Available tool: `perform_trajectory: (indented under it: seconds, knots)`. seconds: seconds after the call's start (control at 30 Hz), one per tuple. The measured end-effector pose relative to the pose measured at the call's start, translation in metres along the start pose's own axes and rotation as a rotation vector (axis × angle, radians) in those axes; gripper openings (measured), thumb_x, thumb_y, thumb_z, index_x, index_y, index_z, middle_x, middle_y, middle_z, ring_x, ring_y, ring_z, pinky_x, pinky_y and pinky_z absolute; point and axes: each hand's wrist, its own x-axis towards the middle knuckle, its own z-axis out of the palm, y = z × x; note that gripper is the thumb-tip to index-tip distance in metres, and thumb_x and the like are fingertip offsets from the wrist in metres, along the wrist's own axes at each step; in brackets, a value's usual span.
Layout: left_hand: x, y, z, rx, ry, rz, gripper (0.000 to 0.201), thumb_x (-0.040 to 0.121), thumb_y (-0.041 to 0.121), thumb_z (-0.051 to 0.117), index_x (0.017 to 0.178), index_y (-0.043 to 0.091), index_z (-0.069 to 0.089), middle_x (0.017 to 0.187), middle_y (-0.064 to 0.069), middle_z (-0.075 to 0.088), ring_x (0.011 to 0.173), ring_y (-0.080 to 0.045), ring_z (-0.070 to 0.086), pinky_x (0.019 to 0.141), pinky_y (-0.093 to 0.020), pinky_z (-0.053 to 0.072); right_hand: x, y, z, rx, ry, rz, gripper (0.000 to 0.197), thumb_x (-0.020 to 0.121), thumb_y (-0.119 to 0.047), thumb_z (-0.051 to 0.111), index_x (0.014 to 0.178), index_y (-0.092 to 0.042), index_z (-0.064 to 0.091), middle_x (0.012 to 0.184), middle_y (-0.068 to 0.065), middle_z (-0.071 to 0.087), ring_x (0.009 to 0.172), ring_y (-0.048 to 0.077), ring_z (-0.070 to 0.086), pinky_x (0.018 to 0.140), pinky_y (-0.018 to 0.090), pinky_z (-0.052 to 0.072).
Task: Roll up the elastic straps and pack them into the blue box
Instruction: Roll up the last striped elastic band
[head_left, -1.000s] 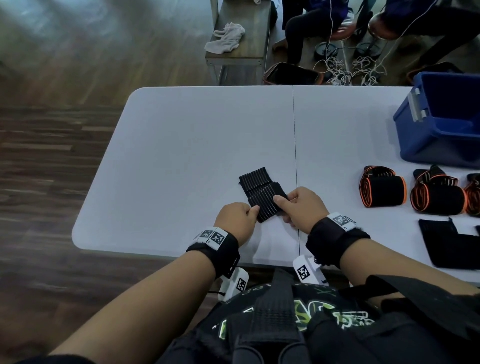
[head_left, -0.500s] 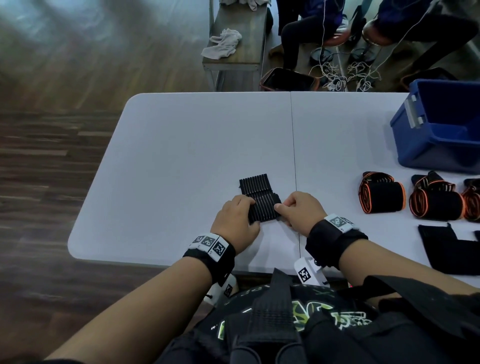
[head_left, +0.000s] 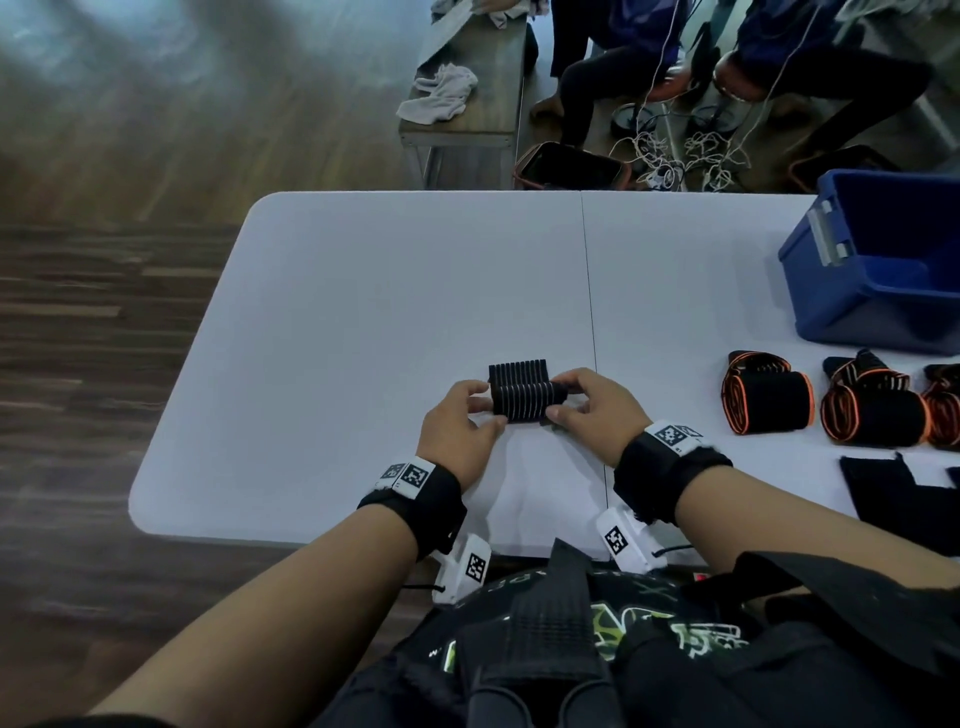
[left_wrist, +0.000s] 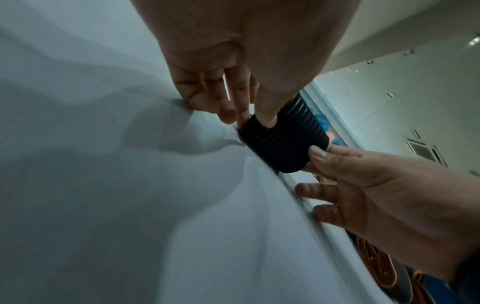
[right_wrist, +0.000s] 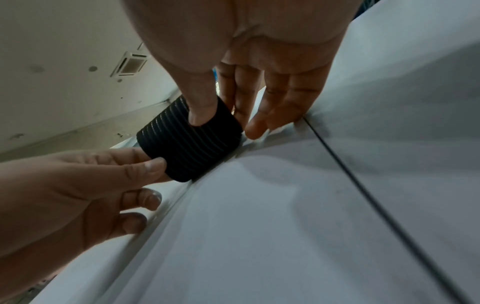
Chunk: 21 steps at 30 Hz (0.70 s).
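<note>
Both hands pinch one black ribbed strap by its ends: left hand and right hand, thumb against fingers. Half rolled, it rests on the white bench, well left of the blue box.

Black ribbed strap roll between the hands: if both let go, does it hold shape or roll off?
Likely springs open: the black ribbed elastic strap roll has a loose flat tail and both the left hand and right hand pinch its ends. Probably soft and light. Being a cylinder, it may roll on the smooth white table.
</note>
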Motion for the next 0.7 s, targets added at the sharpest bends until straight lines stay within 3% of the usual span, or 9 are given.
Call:
perform_trajectory:
  seconds: [0.07,0.2,0.23,0.33,0.4,0.57,0.7]
  knots:
    - [0.003,-0.001,-0.001,-0.054,0.020,-0.022,0.035,0.091,0.025,0.072,0.123,0.025,0.058,0.108,0.007,0.072,0.087,-0.010,0.065,0.085,-0.027,0.049,0.002,0.000,0.002,0.048,0.012,0.013,0.025,0.087,-0.022,0.071,0.108,-0.030,0.061,0.105,-0.011,0.065,0.101,0.015,0.066,0.098,0.036,0.050]
    - [0.007,-0.004,-0.003,-0.072,0.046,-0.006,0.022,0.093,0.029,0.068,0.114,0.026,0.061,0.096,0.009,0.073,0.085,-0.005,0.066,0.085,-0.028,0.052,0.002,-0.004,0.010,0.140,0.086,0.014,0.030,0.086,-0.006,0.068,0.109,-0.023,0.061,0.095,-0.011,0.065,0.082,0.015,0.067,0.082,0.030,0.055]
    - [0.008,-0.006,-0.005,-0.067,0.050,-0.012,0.020,0.093,0.030,0.067,0.112,0.027,0.062,0.093,0.008,0.074,0.087,-0.007,0.067,0.086,-0.030,0.053,0.002,-0.003,0.013,0.158,0.105,0.030,0.028,0.086,-0.007,0.068,0.109,-0.021,0.061,0.092,-0.009,0.066,0.080,0.014,0.067,0.080,0.030,0.056]
    - [0.016,-0.011,-0.010,-0.029,0.045,-0.040,0.016,0.091,0.040,0.067,0.103,0.030,0.064,0.081,0.004,0.073,0.084,-0.012,0.069,0.086,-0.032,0.054,0.001,-0.002,0.021,0.158,0.108,0.113,0.018,0.090,-0.020,0.066,0.105,-0.024,0.057,0.082,0.002,0.071,0.077,0.019,0.071,0.082,0.044,0.058]
    - [0.022,-0.013,-0.013,0.014,0.023,-0.046,0.013,0.088,0.044,0.067,0.095,0.032,0.064,0.075,0.004,0.073,0.080,-0.014,0.069,0.085,-0.035,0.055,-0.001,-0.003,0.025,0.158,0.107,0.155,0.019,0.091,-0.024,0.064,0.107,-0.025,0.054,0.079,0.006,0.071,0.072,0.020,0.070,0.080,0.045,0.059]
    - [0.032,-0.011,-0.021,0.133,-0.071,-0.031,0.014,0.086,0.041,0.069,0.086,0.027,0.065,0.081,0.006,0.073,0.088,-0.016,0.070,0.088,-0.036,0.055,-0.010,-0.013,0.033,0.183,0.168,0.185,0.011,0.091,-0.018,0.058,0.100,-0.024,0.056,0.080,0.009,0.069,0.067,0.024,0.070,0.071,0.047,0.061]
    - [0.039,-0.008,-0.019,0.183,-0.168,-0.001,0.015,0.083,0.039,0.071,0.083,0.026,0.064,0.083,0.005,0.073,0.085,-0.016,0.070,0.086,-0.039,0.057,-0.017,-0.010,0.037,0.202,0.249,0.231,0.011,0.087,-0.017,0.062,0.088,-0.027,0.058,0.081,0.005,0.070,0.073,0.026,0.072,0.075,0.049,0.060]
